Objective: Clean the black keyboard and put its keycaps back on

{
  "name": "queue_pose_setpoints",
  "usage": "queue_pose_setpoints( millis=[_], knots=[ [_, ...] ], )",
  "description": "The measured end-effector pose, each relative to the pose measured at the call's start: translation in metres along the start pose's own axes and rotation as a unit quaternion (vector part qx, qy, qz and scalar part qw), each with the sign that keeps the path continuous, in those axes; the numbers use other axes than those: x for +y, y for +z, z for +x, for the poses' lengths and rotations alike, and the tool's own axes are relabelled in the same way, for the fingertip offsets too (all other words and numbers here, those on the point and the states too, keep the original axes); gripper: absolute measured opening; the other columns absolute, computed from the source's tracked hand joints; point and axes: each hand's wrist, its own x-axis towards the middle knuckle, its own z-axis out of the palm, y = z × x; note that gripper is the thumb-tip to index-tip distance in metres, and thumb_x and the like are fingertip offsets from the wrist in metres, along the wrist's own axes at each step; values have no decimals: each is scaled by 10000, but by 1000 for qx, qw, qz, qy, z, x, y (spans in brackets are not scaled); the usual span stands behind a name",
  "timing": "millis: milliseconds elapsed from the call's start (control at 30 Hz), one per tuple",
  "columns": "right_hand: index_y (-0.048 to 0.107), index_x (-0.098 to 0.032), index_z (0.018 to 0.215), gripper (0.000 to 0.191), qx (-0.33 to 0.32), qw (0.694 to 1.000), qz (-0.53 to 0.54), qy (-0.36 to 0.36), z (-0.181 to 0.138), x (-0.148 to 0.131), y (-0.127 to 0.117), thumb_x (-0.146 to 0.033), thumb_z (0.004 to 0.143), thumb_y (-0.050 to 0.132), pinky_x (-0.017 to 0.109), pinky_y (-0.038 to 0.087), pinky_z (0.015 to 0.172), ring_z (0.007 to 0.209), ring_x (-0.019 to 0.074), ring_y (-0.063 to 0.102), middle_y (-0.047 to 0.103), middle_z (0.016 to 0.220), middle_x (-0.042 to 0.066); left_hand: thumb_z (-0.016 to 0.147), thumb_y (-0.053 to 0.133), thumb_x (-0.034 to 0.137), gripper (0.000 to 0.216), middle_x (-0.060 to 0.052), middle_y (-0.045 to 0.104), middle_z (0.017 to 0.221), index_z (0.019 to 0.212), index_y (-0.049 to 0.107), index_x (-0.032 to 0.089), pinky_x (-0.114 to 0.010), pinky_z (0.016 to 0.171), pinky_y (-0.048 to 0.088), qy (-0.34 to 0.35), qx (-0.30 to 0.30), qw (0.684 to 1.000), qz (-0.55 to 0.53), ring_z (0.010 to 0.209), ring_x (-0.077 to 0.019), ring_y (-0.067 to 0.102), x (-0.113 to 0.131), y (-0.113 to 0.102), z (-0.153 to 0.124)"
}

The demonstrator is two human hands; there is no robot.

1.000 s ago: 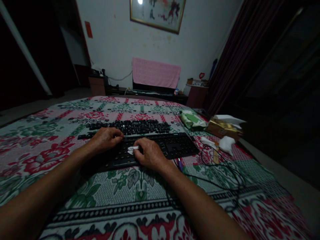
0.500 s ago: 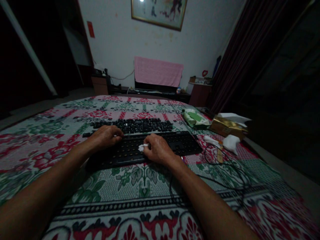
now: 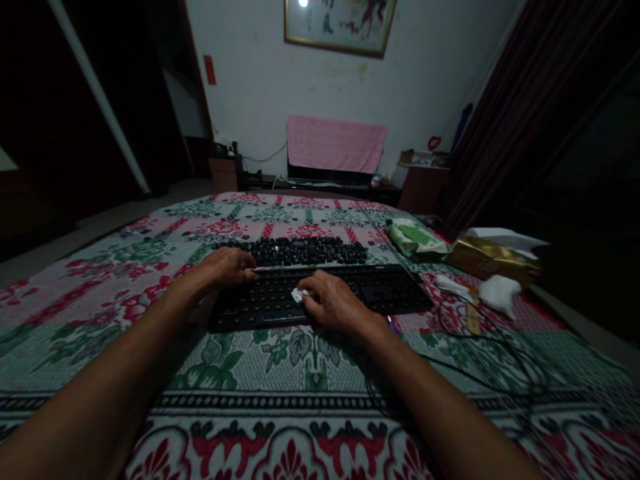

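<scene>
A black keyboard [image 3: 280,313] with its keycaps taken off lies on the patterned bedspread, its rows of small key studs bare. My left hand [image 3: 230,267] rests at the far left edge of it, thumb and fingers closed on that edge. Over the middle of the keyboard, my right hand [image 3: 333,300] pinches a small white tissue [image 3: 298,295] against the studs. Just beyond the far edge lie many loose black keycaps [image 3: 310,250] in a long band.
To the right are a green wipes pack [image 3: 415,239], a gold tissue box [image 3: 493,260], a crumpled white tissue [image 3: 500,295] and a flat wooden stick [image 3: 473,319]. A black cable [image 3: 480,380] loops over the bedspread [image 3: 280,373] near my right forearm.
The view has turned left, so everything sits further right in it. My right hand with the tissue has shifted slightly left over the keyboard. My left hand stays at the far edge.
</scene>
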Motion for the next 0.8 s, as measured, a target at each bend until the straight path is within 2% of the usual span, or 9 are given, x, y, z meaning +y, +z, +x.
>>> queue_pose_setpoints(
  millis=[233, 367, 467, 567, 667, 800],
  knots=[
    [554, -159, 973, 185, 51, 996, 55, -41, 5, -11, 5, -157, 831, 435, 254, 384, 741, 817, 130, 488, 532, 890, 53, 674, 507, 484, 380, -3, 651, 920, 952, 650, 269, -216, 633, 374, -5, -7, 1000, -23, 820, -169, 580, -3, 0, -1],
    [556, -171, 982, 193, 25, 996, 52, -64, 7, -22, 12, -154, 825, 445, 256, 391, 732, 816, 129, 490, 526, 895, 50, 667, 528, 461, 362, 4, 656, 906, 945, 659, 270, -211, 641, 379, -3, -3, 999, -48, 824, -164, 582, -7, 3, 0],
    [562, -173, 947, 193, 13, 998, 23, -53, 7, -19, 11, -125, 780, 477, 254, 390, 689, 765, 130, 490, 523, 862, 41, 664, 542, 433, 355, 11, 658, 895, 952, 661, 264, -199, 647, 381, 0, -3, 997, -71, 820, -150, 583, -10, 4, 1],
    [560, -160, 891, 176, 67, 997, 12, -23, 7, -12, 7, -97, 742, 489, 254, 385, 671, 729, 132, 488, 523, 812, 36, 658, 556, 398, 349, 8, 660, 893, 952, 664, 244, -194, 646, 386, -1, -3, 996, -88, 814, -146, 585, -12, 3, -1],
    [556, -159, 910, 169, 113, 992, 45, -24, 7, -10, 7, -114, 771, 471, 258, 390, 694, 752, 137, 498, 532, 809, 40, 670, 543, 343, 343, 2, 669, 884, 961, 662, 204, -187, 663, 399, 2, -18, 993, -117, 813, -143, 588, -12, -1, -4],
    [554, -166, 938, 175, 61, 991, 86, -77, 8, -18, 13, -126, 798, 457, 262, 396, 737, 822, 141, 503, 546, 865, 51, 671, 517, 276, 350, -1, 677, 902, 971, 659, 167, -186, 694, 417, 2, -29, 989, -148, 815, -145, 593, -15, -2, -6]
  ],
)
